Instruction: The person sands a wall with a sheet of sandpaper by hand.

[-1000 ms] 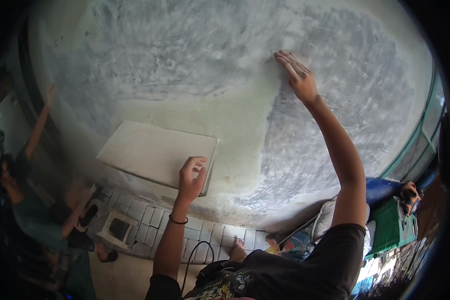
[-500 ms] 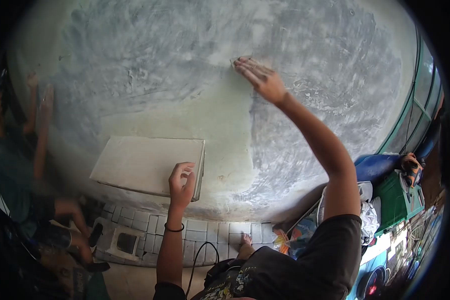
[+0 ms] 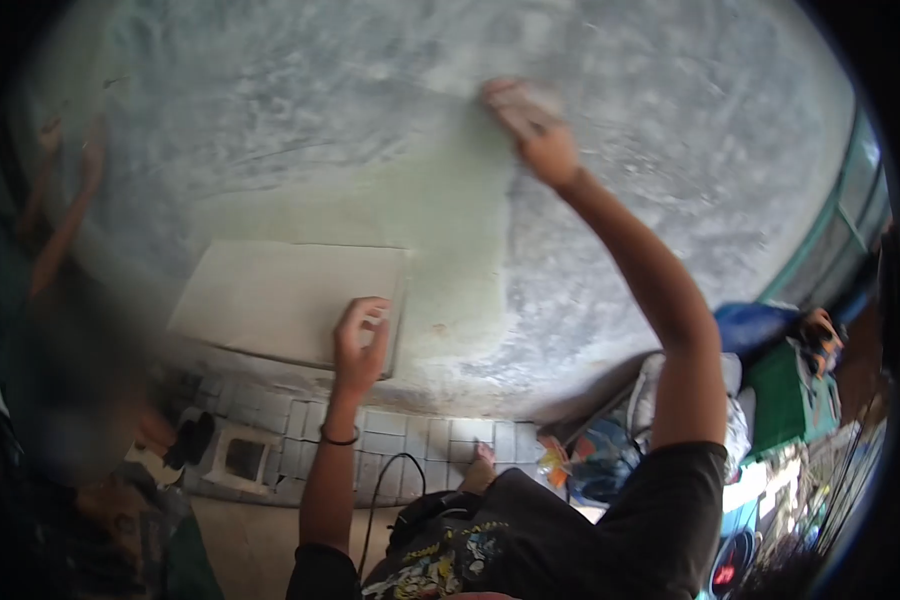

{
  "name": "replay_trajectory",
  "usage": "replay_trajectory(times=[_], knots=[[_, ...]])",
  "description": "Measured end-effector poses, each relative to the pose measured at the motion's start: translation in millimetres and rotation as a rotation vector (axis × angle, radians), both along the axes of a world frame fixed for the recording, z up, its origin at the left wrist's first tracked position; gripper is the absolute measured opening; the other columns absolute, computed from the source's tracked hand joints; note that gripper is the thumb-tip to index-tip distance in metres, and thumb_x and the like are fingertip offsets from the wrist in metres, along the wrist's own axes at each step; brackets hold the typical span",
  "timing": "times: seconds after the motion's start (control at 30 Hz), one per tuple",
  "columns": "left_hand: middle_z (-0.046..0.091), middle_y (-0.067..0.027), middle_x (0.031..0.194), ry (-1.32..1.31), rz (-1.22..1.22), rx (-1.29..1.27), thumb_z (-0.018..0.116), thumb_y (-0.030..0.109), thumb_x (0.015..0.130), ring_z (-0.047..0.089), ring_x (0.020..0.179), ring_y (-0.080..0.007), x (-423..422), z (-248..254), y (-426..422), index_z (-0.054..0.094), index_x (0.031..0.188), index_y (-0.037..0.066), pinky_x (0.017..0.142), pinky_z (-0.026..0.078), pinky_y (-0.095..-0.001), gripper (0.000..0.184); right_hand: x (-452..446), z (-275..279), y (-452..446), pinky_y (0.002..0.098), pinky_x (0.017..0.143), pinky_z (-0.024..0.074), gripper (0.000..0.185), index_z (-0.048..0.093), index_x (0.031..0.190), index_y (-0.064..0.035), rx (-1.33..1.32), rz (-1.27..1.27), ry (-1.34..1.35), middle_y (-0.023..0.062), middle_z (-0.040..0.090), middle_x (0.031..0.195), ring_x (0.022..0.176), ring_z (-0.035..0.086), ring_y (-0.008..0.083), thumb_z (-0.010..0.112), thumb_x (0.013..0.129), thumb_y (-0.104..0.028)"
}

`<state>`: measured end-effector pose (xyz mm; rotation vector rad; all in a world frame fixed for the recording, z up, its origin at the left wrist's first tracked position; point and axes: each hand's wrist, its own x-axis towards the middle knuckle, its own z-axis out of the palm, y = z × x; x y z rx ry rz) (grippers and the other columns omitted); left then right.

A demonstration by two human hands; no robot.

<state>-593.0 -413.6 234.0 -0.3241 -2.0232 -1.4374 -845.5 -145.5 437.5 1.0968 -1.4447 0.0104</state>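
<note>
My right hand (image 3: 530, 125) is raised against the grey, patchy wall (image 3: 650, 130), blurred by motion. Its fingers lie close together and press flat on the surface. A thin sheet's edge, which looks like sandpaper, shows by its fingertips in the earlier view; now the hand hides it. My left hand (image 3: 360, 340) hovers in front of a pale box-shaped block (image 3: 260, 295) on the lower wall. Its fingers are loosely curled, with a gap to the thumb and nothing in between. A smooth greenish patch (image 3: 455, 230) lies between the two hands.
Another person's arms (image 3: 65, 205) reach up to the wall at the left. A hollow block (image 3: 242, 458) stands on the grey paving (image 3: 380, 445) below. Bags (image 3: 595, 465), a green box (image 3: 775, 400) and a blue object (image 3: 755, 325) crowd the right side.
My right hand has moved slightly up and right across the wall. The camera view has shifted a little, and the other person's arms sit in a different place.
</note>
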Motion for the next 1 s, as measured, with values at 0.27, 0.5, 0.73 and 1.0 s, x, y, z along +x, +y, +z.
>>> replay_trajectory(times=[0.27, 0.5, 0.73, 1.0], knots=[[0.068, -0.007, 0.107, 0.053, 0.047, -0.005, 0.06, 0.001, 0.087, 0.062, 0.09, -0.0184, -4.9, 0.5, -3.2, 0.065, 0.109, 0.004, 0.074, 0.049, -0.0313, 0.023, 0.3, 23.3, -2.6, 0.0347, 0.105, 0.054, 0.044, 0.068, 0.126, -0.0094, -0.06, 0.027, 0.043, 0.0061, 0.066, 0.134, 0.125, 0.062, 0.0191, 0.054, 0.088, 0.009], [0.068, -0.0069, 0.106, 0.047, 0.081, 0.012, 0.061, 0.004, 0.088, 0.063, 0.089, -0.0202, -2.5, 0.0, -1.7, 0.065, 0.109, 0.004, 0.073, 0.051, -0.0324, 0.022, 28.1, 48.8, 16.3, 0.0371, 0.106, 0.0519, 0.039, 0.067, 0.125, -0.0087, 0.15, -0.048, -0.103, 0.0125, 0.066, 0.131, 0.126, 0.061, 0.0248, 0.059, 0.087, 0.0], [0.069, -0.0075, 0.106, 0.062, 0.119, -0.027, 0.061, 0.005, 0.087, 0.065, 0.091, -0.0216, -0.9, 2.6, 1.4, 0.065, 0.109, 0.005, 0.072, 0.052, -0.0339, 0.023, 38.6, -4.6, -23.3, 0.0387, 0.1, 0.0544, 0.046, 0.067, 0.122, -0.0056, 0.269, 0.066, -0.163, 0.0101, 0.069, 0.126, 0.12, 0.065, 0.0252, 0.062, 0.078, 0.007], [0.069, -0.0088, 0.107, 0.063, 0.101, 0.06, 0.06, 0.008, 0.088, 0.065, 0.089, -0.0212, -3.8, -2.4, 1.7, 0.065, 0.109, 0.004, 0.07, 0.053, -0.0332, 0.022, 56.6, 90.9, -9.7, 0.0358, 0.081, 0.0591, 0.031, 0.064, 0.117, -0.0023, 0.202, -0.088, -0.128, 0.0113, 0.067, 0.115, 0.106, 0.067, 0.0285, 0.061, 0.087, 0.0]])
